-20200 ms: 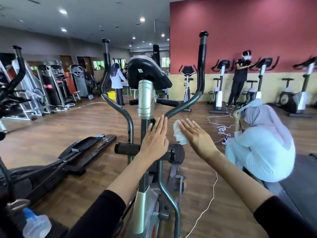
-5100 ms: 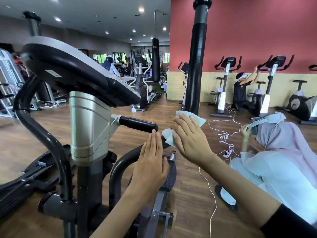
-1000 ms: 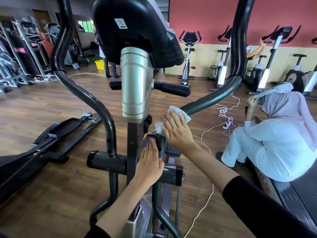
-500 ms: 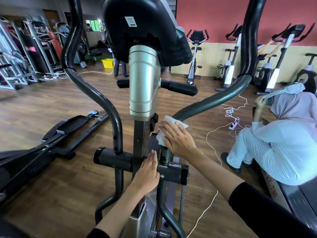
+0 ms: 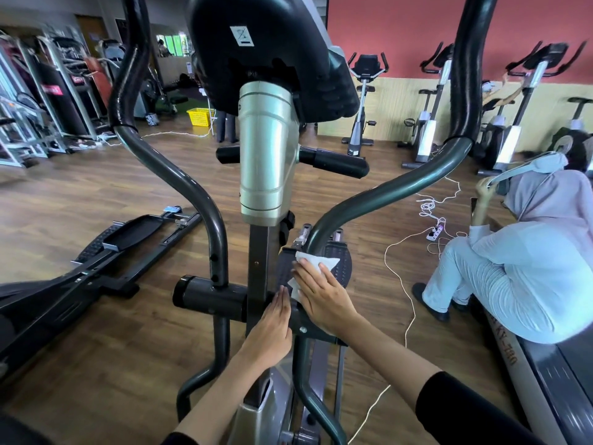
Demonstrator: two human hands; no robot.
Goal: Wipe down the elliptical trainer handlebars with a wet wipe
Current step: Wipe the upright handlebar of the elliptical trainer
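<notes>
The elliptical trainer's silver centre post (image 5: 268,155) stands in front of me, with a dark right handlebar (image 5: 385,191) and left handlebar (image 5: 179,175) curving up on either side. My right hand (image 5: 324,297) presses a white wet wipe (image 5: 316,263) flat against the lowest part of the right handlebar, just above the black pivot hub (image 5: 208,297). Straight-fingered, my left hand (image 5: 271,329) rests on the hub beside the post. The wipe's lower half is hidden under my right hand.
A person in pale clothes (image 5: 526,261) crouches on the floor at the right beside a treadmill edge (image 5: 532,380). White cables (image 5: 407,252) trail across the wooden floor. Another elliptical's pedals (image 5: 128,232) lie at the left. Exercise bikes (image 5: 362,101) line the far wall.
My right hand has slid the wipe down the right handlebar toward the pivot hub. My left hand has stayed on the hub. The view has moved closer and lower.
</notes>
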